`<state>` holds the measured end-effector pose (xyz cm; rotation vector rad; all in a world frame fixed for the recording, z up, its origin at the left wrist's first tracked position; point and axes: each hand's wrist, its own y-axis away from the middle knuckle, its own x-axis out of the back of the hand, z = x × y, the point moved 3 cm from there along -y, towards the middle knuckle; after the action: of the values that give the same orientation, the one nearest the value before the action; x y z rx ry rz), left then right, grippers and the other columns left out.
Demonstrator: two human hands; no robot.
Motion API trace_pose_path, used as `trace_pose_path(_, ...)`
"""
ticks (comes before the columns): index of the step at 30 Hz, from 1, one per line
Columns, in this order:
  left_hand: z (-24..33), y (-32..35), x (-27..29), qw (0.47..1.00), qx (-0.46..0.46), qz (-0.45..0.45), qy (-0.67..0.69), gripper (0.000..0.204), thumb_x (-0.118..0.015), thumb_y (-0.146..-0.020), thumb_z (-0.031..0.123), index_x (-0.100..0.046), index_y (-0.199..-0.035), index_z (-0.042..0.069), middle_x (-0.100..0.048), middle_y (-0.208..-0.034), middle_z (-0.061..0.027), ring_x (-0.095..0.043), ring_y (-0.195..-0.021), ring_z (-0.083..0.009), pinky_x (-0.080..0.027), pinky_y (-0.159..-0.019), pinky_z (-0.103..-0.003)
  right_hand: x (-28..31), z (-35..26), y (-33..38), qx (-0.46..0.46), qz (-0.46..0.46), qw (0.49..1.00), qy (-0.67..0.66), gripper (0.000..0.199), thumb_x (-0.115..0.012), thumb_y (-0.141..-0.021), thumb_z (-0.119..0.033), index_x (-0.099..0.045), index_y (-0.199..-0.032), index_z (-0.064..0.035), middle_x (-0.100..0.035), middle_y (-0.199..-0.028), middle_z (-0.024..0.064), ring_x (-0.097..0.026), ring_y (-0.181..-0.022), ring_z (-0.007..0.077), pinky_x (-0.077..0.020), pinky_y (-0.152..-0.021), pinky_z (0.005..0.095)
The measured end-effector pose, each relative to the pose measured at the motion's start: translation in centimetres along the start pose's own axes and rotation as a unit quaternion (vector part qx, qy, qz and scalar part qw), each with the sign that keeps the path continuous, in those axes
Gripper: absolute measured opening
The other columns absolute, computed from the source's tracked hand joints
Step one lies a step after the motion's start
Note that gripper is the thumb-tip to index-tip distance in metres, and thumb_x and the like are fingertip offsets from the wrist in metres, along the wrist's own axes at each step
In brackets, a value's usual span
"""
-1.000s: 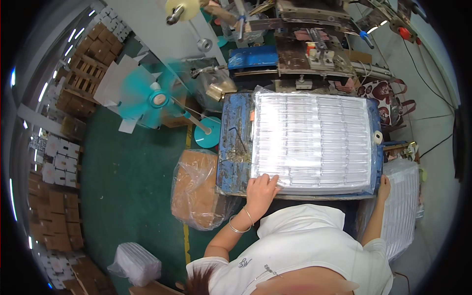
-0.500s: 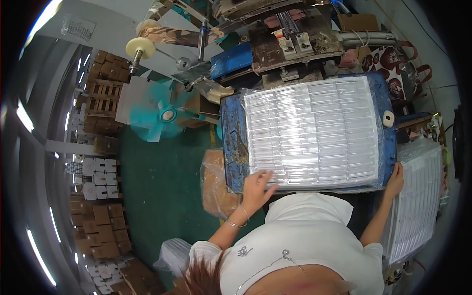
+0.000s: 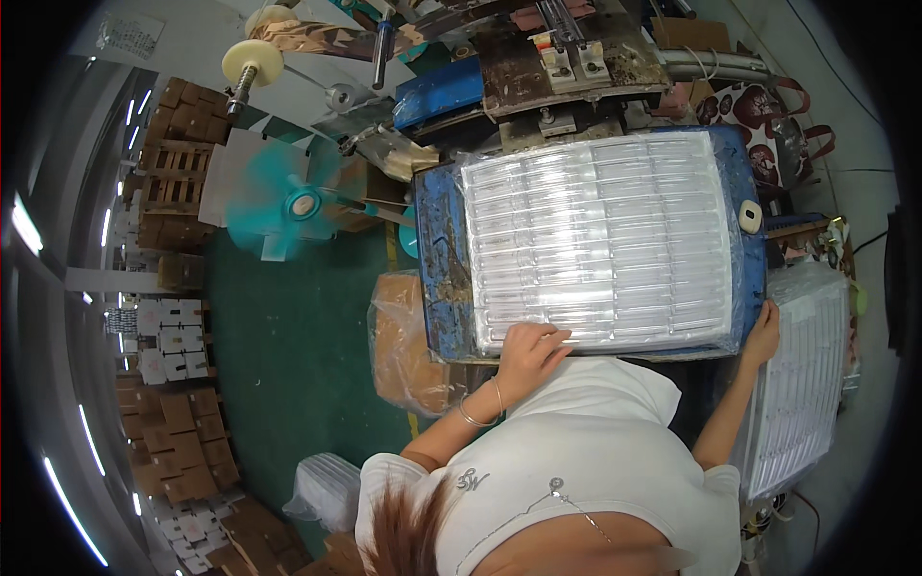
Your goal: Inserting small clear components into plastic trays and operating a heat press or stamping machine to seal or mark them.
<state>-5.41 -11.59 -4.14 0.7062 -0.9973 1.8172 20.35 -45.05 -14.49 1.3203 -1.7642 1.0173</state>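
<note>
A sheet-like clear plastic tray [image 3: 663, 230] with rows of long narrow ribs lies on a worn blue work table [image 3: 444, 278], with loose clear film around its edges. My left hand [image 3: 531, 363] is at the tray's near edge, left of the middle, its fingers bent and drawn close to the thumb, closed on that edge. How much of the edge lies between them is hidden. At the table's near right corner is my right hand [image 3: 762, 336], fingers stretched along the blue side and holding nothing that shows.
Beyond the table stands a machine with a metal plate [image 3: 509, 86]. Another stack of ribbed clear trays [image 3: 797, 374] leans at the right. A turning teal fan [image 3: 304, 203], a film-wrapped carton [image 3: 408, 336] and a bagged white bundle [image 3: 328, 490] stand left, with stacked boxes [image 3: 182, 432] farther off.
My left hand has moved right along the tray's near edge, and its spread fingers have drawn together. My right hand stays by the table's corner. The whole view has shifted slightly.
</note>
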Motion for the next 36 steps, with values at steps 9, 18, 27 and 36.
trace_pose_path(9, -0.5, 0.1, -1.8, 0.993, -0.053, -0.079, -0.067, 0.033, -0.064, -0.064, 0.013, -0.055, -0.095, 0.011, -0.053, -0.085, -0.0013, -0.048, -0.079, -0.0182, -0.035, -0.072, -0.033, 0.8, 0.0, -1.2, 0.046, -0.028, 0.998, -0.039, 0.024, -0.045, -0.084, -0.026, -0.056, -0.100, -0.0124, -0.060, -0.090, 0.0104, -0.057, -0.081, 0.0279, -0.0438, -0.066, 0.0339)
trace_pose_path(18, -4.2, 1.4, 4.3, 0.923, 0.297, 0.042, 0.240, 0.024, -0.056, -0.076, 0.010, -0.053, -0.099, 0.006, -0.055, -0.088, -0.0033, -0.052, -0.079, -0.0173, -0.043, -0.070, -0.027, -0.2, 0.4, -2.1, 0.061, -0.082, 0.995, -0.012, 0.025, -0.042, -0.085, -0.026, -0.055, -0.102, -0.0134, -0.059, -0.092, 0.0117, -0.056, -0.082, 0.0312, -0.0439, -0.067, 0.0360)
trace_pose_path(27, -22.4, 15.0, 6.7, 0.599, 0.508, 0.390, 0.480, 0.019, -0.051, -0.082, 0.015, -0.049, -0.097, 0.004, -0.054, -0.079, -0.0022, -0.053, -0.070, -0.0132, -0.046, -0.066, -0.025, -2.3, 1.6, -2.4, 0.038, -0.132, 0.980, 0.148, 0.033, -0.033, -0.087, -0.037, -0.050, -0.107, -0.0166, -0.059, -0.085, 0.0156, -0.056, -0.075, 0.0358, -0.0429, -0.062, 0.0433)
trace_pose_path(36, -27.4, 16.2, 1.8, 0.602, 0.609, 0.366, 0.364, 0.018, -0.050, -0.082, 0.018, -0.046, -0.093, 0.003, -0.052, -0.076, -0.0058, -0.049, -0.071, -0.0161, -0.041, -0.068, -0.027, -2.8, 1.3, -2.0, 0.037, -0.104, 0.986, 0.127, 0.036, -0.032, -0.086, -0.040, -0.051, -0.107, -0.0187, -0.059, -0.088, 0.0152, -0.055, -0.075, 0.0367, -0.0426, -0.062, 0.0442)
